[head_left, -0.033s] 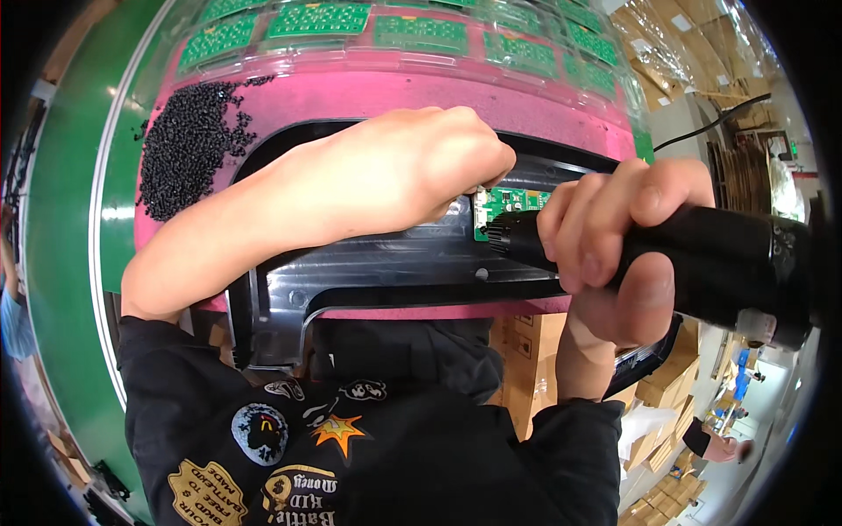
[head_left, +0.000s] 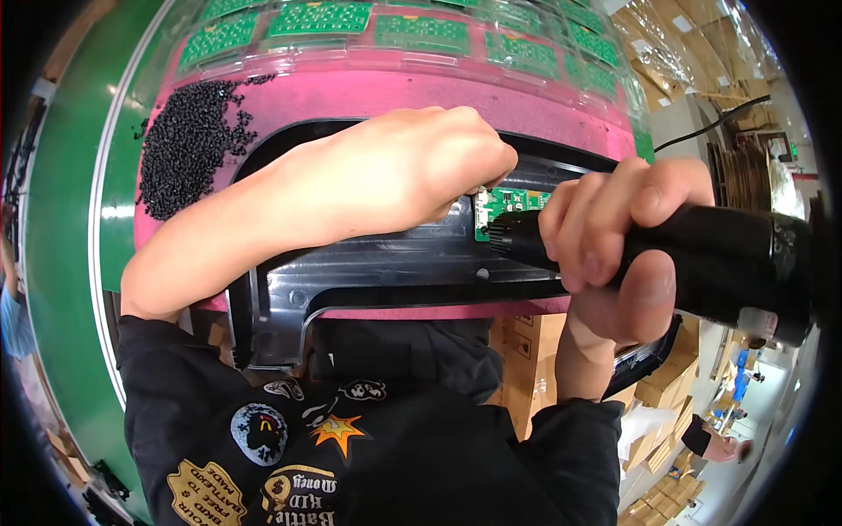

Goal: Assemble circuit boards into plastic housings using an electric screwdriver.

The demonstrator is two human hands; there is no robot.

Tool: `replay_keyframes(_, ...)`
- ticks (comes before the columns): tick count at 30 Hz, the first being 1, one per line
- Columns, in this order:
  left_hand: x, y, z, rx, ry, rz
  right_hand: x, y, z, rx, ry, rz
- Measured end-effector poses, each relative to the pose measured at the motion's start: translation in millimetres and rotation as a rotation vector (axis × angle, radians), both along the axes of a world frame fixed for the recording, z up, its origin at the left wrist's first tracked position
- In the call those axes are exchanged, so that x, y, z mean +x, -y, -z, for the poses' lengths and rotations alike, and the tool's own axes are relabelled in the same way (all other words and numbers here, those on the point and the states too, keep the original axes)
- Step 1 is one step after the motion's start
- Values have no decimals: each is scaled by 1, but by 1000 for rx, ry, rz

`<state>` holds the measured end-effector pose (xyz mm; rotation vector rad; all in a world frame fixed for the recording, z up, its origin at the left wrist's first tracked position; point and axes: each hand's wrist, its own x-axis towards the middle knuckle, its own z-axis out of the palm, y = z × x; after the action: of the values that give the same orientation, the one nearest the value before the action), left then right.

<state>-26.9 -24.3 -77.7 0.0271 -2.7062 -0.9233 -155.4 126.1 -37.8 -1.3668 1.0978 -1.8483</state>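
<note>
My right hand [head_left: 618, 237] is wrapped around a black electric screwdriver [head_left: 710, 263], which lies nearly level across the right side. Its ribbed nose reaches the lower left corner of a green circuit board [head_left: 513, 202]; the bit's contact is too small to make out. The board sits inside a black plastic housing [head_left: 377, 267], its right part hidden behind my right fingers. Over the housing, my left hand [head_left: 447, 158] is closed, with the fingertips curled down beside the board's upper left corner. Whatever those fingers pinch is hidden beneath the hand.
A heap of small black screws [head_left: 189, 145] lies on the pink work surface [head_left: 377, 92] at the left. Clear plastic trays [head_left: 360, 54] with several green boards stand at the back. Cardboard boxes [head_left: 531, 359] are below the surface, near right.
</note>
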Motion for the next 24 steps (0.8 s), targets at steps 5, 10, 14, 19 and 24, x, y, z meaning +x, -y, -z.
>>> replay_keyframes(5,4,-1,9,-34,-175,25,-3,13,5,-19,0,-105)
replay_keyframes(10,2,-2,-3,-10,-39,65,-16,17,14,-61,-161,-61)
replay_keyframes(14,-3,-5,-15,2,199,69,-9,14,6,-52,51,-187)
replay_keyframes(19,-8,-7,-14,17,180,119,-14,8,10,-82,27,-114)
replay_keyframes(24,-6,-6,-17,38,193,183,-20,5,10,-177,143,-58)
